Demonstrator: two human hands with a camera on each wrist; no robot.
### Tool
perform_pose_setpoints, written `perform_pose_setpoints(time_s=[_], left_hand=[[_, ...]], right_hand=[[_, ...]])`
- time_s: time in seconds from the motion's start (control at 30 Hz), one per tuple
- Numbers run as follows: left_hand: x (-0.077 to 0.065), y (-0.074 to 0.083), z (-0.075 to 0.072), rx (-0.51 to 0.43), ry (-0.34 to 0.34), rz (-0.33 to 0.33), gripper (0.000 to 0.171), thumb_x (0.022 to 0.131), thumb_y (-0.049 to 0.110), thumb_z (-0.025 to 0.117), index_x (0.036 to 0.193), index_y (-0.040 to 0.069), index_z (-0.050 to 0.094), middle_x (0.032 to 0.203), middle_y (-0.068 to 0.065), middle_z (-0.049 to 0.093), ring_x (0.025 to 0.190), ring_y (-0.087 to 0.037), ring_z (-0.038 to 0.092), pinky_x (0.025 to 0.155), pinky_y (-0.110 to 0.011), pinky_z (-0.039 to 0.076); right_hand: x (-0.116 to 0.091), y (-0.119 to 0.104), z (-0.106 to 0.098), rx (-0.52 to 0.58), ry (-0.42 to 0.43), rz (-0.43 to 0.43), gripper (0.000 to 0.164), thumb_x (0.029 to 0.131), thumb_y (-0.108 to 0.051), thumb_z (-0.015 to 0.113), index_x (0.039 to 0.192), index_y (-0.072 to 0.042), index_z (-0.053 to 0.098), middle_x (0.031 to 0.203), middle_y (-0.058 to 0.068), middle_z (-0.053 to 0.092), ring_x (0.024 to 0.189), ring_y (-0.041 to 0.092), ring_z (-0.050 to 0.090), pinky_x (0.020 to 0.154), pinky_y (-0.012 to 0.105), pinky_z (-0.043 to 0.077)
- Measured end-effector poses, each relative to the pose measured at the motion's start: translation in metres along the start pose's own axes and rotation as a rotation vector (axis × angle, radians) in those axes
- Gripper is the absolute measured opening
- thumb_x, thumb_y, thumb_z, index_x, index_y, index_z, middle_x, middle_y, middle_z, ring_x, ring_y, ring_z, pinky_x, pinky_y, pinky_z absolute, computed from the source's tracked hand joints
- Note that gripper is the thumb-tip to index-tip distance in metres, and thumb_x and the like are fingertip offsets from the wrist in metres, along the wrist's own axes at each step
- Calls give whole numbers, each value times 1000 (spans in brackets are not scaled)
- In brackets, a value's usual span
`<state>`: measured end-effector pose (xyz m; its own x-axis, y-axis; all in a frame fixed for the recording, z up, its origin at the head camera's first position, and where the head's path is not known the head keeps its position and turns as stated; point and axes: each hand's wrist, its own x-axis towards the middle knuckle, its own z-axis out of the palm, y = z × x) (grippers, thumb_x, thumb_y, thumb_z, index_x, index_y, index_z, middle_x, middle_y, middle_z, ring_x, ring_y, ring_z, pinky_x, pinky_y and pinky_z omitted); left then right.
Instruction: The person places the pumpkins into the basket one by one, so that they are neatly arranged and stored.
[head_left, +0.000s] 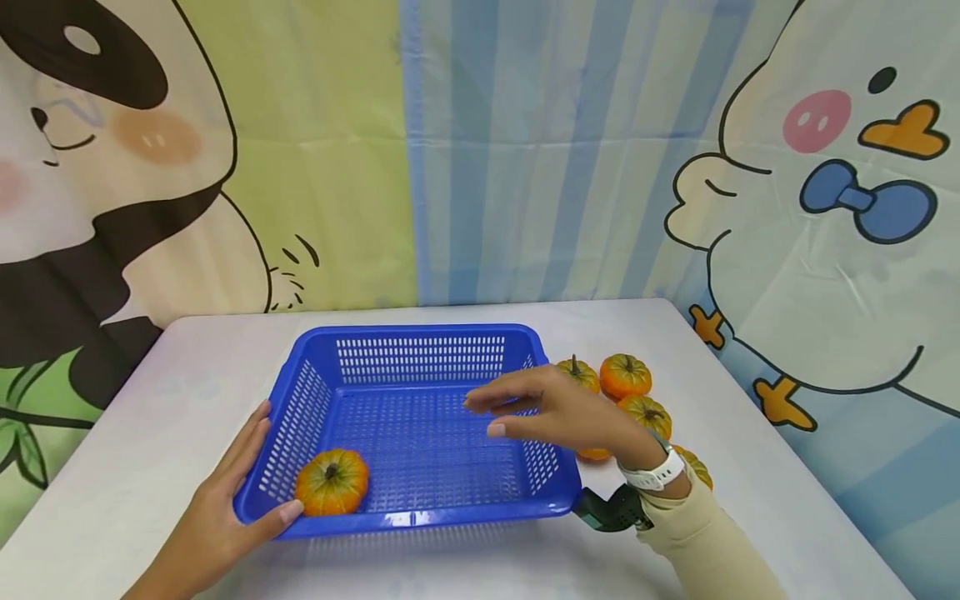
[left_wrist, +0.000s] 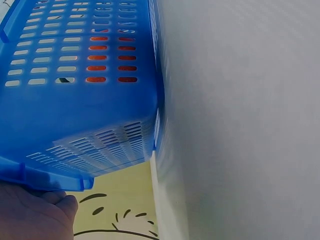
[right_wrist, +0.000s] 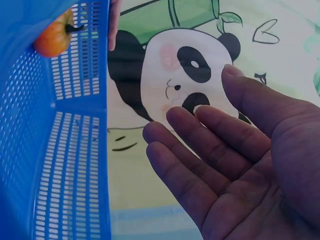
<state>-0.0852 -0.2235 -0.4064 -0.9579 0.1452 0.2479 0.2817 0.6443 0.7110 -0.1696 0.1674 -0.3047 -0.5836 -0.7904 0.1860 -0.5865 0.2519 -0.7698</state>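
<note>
Your left hand (head_left: 217,510) grips the blue basket (head_left: 480,512) at its front-left corner; pumpkin (head_left: 332,483) inside, by that thumb (head_left: 279,518), well apart from your right hand (head_left: 562,408), fingers (head_left: 513,387) loosely spread over basket's right side.

The white counter (head_left: 165,417) carries a blue plastic basket (head_left: 408,519) around its middle, and near the right side of this basket lie some small orange pumpkins (head_left: 626,377), it seems at least five, as some are partly hidden.
</note>
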Motion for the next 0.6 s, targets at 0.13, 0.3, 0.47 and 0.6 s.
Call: perform_pose_setpoints(time_s=[0.13, 0.3, 0.47, 0.6], left_hand=[[0, 0, 1, 3, 2, -2, 98, 84, 31, 73, 157, 16, 9, 163, 4, 3, 144, -42, 11, 93, -76, 25], [0, -1, 2, 14, 1, -13, 99, 83, 33, 74, 157, 15, 10, 163, 5, 3, 144, -44, 12, 90, -76, 29], [0, -1, 1, 25, 4, -14, 99, 83, 33, 73, 157, 12, 10, 163, 2, 4, 143, -44, 13, 88, -75, 31], [0, 0, 0, 10, 4, -2, 98, 84, 31, 74, 157, 14, 10, 163, 4, 4, 144, -42, 12, 90, -75, 29]], right_hand=[[-14, 6, -6, -39, 35, 9, 35, 93, -14, 66, 127, -3, 64, 119, 6, 67, 111, 19, 64, 91, 33, 52], [-39, 13, -16, -64, 139, 144, 34, 93, -18, 68, 125, -7, 66, 120, 6, 67, 108, 22, 64, 86, 31, 54], [-60, 21, -23, -50, 196, 269, 36, 93, -22, 68, 126, -8, 65, 121, 4, 66, 110, 27, 64, 87, 28, 53], [-71, 28, -25, -68, 220, 315, 37, 94, -24, 67, 127, -7, 65, 120, 5, 66, 109, 26, 64, 87, 29, 53]])
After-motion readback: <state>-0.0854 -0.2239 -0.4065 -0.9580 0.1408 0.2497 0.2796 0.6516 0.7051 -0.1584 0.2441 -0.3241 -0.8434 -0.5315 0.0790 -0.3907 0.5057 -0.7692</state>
